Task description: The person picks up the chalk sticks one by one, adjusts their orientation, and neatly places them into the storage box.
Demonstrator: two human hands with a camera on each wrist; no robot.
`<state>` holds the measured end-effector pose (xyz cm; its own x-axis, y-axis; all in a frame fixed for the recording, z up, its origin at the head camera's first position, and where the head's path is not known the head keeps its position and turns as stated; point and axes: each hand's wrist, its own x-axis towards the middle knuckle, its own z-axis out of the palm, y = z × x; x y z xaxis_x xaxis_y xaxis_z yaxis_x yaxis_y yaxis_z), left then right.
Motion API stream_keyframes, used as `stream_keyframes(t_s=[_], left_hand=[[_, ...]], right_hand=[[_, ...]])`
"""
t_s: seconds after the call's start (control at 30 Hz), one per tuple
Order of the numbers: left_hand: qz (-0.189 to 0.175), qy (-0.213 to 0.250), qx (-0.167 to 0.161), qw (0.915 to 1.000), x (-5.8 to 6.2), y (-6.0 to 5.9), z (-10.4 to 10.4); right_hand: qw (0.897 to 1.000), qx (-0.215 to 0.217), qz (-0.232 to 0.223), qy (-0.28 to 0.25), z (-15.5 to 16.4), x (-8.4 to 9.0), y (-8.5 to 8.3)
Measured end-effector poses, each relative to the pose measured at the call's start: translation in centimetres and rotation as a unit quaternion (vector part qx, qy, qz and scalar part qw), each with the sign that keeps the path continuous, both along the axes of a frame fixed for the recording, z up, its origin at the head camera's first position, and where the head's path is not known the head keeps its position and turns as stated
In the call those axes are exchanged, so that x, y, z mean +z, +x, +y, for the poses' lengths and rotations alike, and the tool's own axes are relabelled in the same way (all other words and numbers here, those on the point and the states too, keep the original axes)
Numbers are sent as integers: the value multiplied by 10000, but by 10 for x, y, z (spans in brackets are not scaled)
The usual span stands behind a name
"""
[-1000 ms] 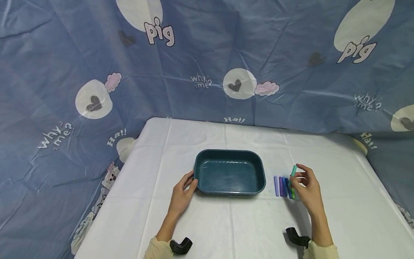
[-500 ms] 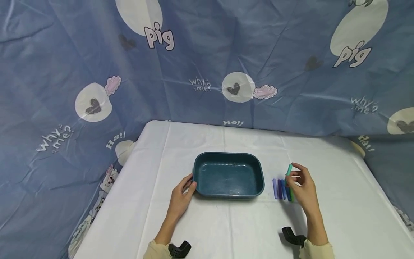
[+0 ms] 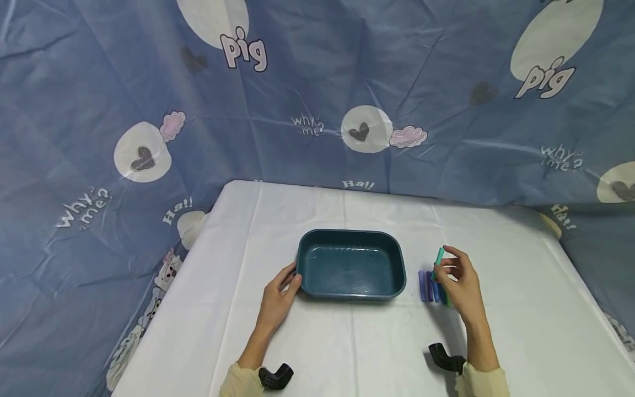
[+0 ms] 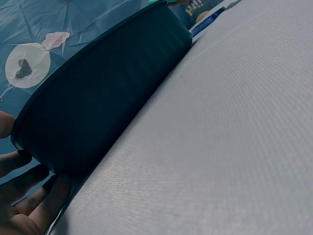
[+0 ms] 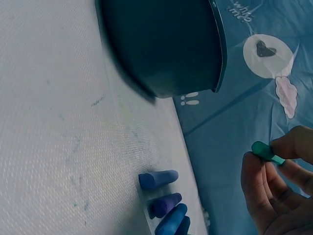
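Observation:
My right hand [image 3: 461, 281] pinches a mint-green crayon [image 3: 439, 256] between thumb and fingers, raised over the row of crayons. In the right wrist view the green crayon [image 5: 266, 152] points slantwise out of the fingertips, apart from the cloth. Below the hand lie several crayons: a lavender one [image 3: 422, 286], a purple one [image 3: 429, 286], and blue and green ones partly covered by the hand. My left hand [image 3: 276, 298] holds the left end of a dark teal rectangular basin [image 3: 352, 296], thumb near its front corner and fingers along the outer wall [image 4: 98, 98].
A white cloth [image 3: 322, 353] covers the table, with faint coloured marks near the crayons. Blue printed fabric [image 3: 297, 82] hangs behind and at the sides. A black curved piece [image 3: 446, 358] sits at each wrist. Nothing lies inside the basin.
My right hand has shifted left with the green crayon, from the right end of the row toward the basin. The left hand stays at the basin's end.

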<state>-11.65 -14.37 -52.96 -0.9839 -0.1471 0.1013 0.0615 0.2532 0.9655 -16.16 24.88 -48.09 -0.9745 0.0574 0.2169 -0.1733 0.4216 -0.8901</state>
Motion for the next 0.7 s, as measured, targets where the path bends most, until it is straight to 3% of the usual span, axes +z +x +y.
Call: stream_keyframes(t_s=[0.57,0.7], left_hand=[[-23,-143,-12,9999,2,0,0],[-105,-128,-93,9998,11,1,2]], right_hand=[[9997,146,-49,-168,-3,0,-1],[9998,154,-14,-118,-3,-1,-1]])
